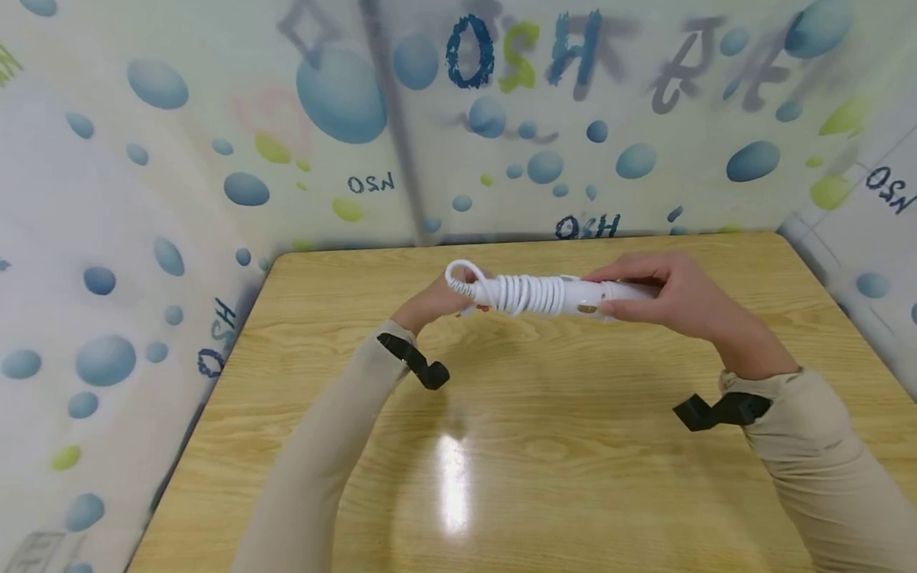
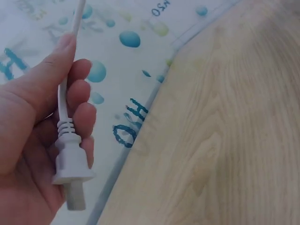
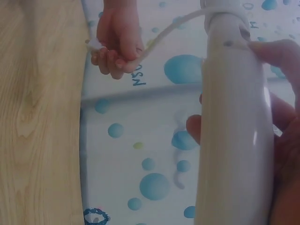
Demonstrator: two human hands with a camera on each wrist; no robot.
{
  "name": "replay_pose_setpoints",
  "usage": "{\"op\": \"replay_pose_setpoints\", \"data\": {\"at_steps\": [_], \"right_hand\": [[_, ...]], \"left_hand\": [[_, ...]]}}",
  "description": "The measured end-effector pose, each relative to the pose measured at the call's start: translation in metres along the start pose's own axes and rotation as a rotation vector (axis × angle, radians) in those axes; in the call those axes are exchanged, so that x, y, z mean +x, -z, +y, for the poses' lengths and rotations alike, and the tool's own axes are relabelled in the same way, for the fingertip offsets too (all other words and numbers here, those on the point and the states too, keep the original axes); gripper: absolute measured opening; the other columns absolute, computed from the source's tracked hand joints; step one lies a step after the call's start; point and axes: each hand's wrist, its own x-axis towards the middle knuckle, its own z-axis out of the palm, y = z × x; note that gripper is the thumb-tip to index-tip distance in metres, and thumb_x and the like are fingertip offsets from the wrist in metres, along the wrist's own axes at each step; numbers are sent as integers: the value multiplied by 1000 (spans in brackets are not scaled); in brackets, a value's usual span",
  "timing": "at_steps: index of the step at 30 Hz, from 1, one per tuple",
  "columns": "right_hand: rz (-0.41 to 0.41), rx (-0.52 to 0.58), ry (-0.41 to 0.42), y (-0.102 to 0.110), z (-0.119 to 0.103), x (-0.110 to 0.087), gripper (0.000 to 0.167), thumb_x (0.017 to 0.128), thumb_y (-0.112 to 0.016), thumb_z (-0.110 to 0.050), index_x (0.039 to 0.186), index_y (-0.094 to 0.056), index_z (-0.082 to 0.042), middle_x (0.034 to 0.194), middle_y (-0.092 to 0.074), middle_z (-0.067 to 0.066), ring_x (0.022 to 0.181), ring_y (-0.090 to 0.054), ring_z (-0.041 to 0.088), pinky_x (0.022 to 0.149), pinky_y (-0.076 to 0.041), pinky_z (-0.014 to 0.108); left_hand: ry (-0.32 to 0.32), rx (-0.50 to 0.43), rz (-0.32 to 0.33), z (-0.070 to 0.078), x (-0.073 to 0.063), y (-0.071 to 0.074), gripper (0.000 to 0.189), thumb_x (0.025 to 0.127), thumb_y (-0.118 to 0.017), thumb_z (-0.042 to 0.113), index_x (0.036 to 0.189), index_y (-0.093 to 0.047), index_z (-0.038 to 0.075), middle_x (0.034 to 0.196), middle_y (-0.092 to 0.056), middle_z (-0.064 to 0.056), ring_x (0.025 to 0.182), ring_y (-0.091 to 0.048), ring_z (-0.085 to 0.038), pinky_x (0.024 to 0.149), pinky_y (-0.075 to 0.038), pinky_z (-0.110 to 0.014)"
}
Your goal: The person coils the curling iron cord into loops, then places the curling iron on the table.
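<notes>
A white, rod-shaped electric appliance [image 1: 573,296] is held level above the table, its white power cord [image 1: 530,294] wound in tight turns round one part. At its left end the cord bends in a loop. My right hand [image 1: 680,298] grips the smooth end, thumb on one side and fingers on the other, as the right wrist view also shows along the white barrel [image 3: 236,131]. My left hand [image 1: 438,301] holds the cord's free end, thumb and fingers curled round it. In the left wrist view the two-pin plug [image 2: 72,164] hangs out below those fingers, against the palm.
The wooden table [image 1: 573,446] lies under both hands, with a bright light reflection near its front. Walls covered in blue and green dotted sheeting [image 1: 286,207] stand behind and at both sides. Black wrist mounts [image 1: 415,362] sit on both beige sleeves.
</notes>
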Motion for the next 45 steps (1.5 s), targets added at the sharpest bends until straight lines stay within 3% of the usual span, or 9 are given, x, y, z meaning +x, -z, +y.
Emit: {"op": "replay_pose_setpoints", "data": {"at_steps": [3,6,8,16,20,24,32,41,45], "right_hand": [[-78,-24,45,-1,2,0,31,80,-70,-3,110,-68,-10,98,-64,-1,71,-54,16,56,-46,27],[-148,-33,66,-4,5,1,31,80,-70,-4,110,-69,-13,96,-64,-1,70,-54,15,55,-47,28],[-191,-47,71,-6,8,3,30,80,-71,-6,109,-69,-14,94,-64,-3,69,-55,14,54,-47,28],[-274,-272,-21,-20,17,7,25,78,-73,-26,103,-72,-23,91,-63,-10,69,-53,9,57,-45,27],[-265,-335,-87,-25,23,10,26,78,-72,-26,103,-72,-20,94,-64,-5,69,-52,11,58,-44,28],[-245,-387,-145,-26,28,12,28,77,-72,-28,104,-72,-18,96,-65,-1,70,-53,11,58,-44,29],[-223,-405,-172,-29,34,19,29,80,-70,-31,105,-71,-17,95,-65,0,65,-52,12,56,-42,30],[-127,-462,-214,-30,41,21,35,80,-71,-31,110,-69,-14,93,-64,3,63,-49,16,51,-38,30],[-55,-500,-248,-29,37,20,40,80,-70,-35,114,-67,-14,94,-63,7,63,-49,18,50,-37,30]], "left_hand": [[8,33,-25,3,3,5,12,86,-61,2,82,-69,-6,70,-64,-10,53,-50,-14,51,-42,-26],[120,85,-53,9,5,8,17,86,-66,16,80,-72,2,68,-64,-9,53,-53,-15,50,-44,-27],[157,115,-83,13,5,9,19,86,-66,21,78,-70,4,65,-61,-9,50,-50,-16,49,-42,-29],[126,160,-156,28,6,12,18,90,-61,21,78,-67,8,60,-52,-4,46,-40,-15,46,-33,-28],[135,161,-125,39,5,11,18,91,-59,19,83,-67,5,62,-53,-5,48,-43,-15,47,-33,-28],[134,192,-82,53,4,5,16,90,-61,18,88,-67,3,68,-57,-7,51,-50,-17,52,-44,-28],[91,223,-21,76,3,-16,16,89,-62,17,86,-69,2,68,-57,-8,54,-55,-23,55,-49,-31],[123,184,82,86,-4,-37,17,88,-63,17,92,-70,2,76,-62,-8,56,-56,-21,58,-50,-39],[92,153,112,88,-8,-46,16,89,-63,14,93,-70,0,75,-62,-8,55,-55,-20,54,-49,-37]]}}
